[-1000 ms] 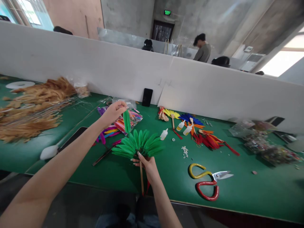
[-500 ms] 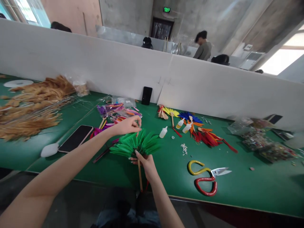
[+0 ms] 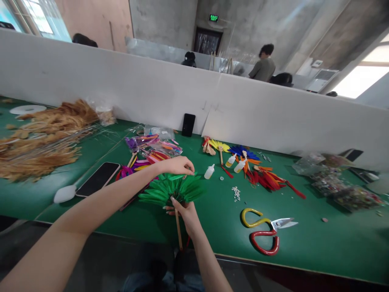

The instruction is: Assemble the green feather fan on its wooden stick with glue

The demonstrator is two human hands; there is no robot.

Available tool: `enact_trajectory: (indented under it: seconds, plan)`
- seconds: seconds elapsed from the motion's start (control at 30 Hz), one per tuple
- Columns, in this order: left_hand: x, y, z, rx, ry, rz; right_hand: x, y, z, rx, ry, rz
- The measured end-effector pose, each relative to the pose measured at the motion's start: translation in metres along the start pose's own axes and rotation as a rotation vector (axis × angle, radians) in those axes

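A fan of green feathers (image 3: 170,189) on a wooden stick (image 3: 178,229) lies on the green table (image 3: 319,239) near its front edge. My right hand (image 3: 186,211) is closed on the fan's base where the feathers meet the stick. My left hand (image 3: 179,165) reaches across over the fan's top, fingers pinched on a green feather (image 3: 175,177) laid against the others. Packets of coloured feathers (image 3: 152,149) lie just behind.
Scissors (image 3: 265,232) with yellow and red handles lie to the right. Small glue bottles (image 3: 209,172), white beads (image 3: 236,193) and finished coloured fans (image 3: 243,156) sit behind. A phone (image 3: 97,179) and dried tan plumes (image 3: 42,142) lie left. A white partition (image 3: 152,89) backs the table.
My left hand brought a green feather from the packets down to the fan and now holds it over the fan's top right. My right hand stays on the base.
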State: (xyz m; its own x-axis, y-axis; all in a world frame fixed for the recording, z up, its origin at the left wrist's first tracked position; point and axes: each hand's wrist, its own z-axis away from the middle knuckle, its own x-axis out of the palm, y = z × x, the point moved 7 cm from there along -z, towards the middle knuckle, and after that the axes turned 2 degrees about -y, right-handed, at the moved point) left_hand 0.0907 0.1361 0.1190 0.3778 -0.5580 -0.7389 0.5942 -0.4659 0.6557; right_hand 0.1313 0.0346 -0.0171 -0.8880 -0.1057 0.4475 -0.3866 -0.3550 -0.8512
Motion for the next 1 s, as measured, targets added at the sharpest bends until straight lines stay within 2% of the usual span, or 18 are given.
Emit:
enact_trajectory:
  seconds: [0.2,0.53,0.9,1.0]
  plan:
    - [0.001,0.010,-0.001,0.048,0.007,-0.013,-0.003,0.001,0.000,-0.002,0.021,-0.016]
    - [0.009,-0.002,-0.007,0.047,0.017,-0.053,-0.003,0.000,0.000,-0.009,0.030,-0.015]
    - [0.011,-0.003,-0.008,0.038,0.000,-0.056,0.001,-0.002,0.004,-0.005,-0.026,-0.024]
    - [0.010,-0.004,-0.008,0.040,0.015,-0.067,-0.001,-0.001,0.004,-0.013,-0.006,-0.016]
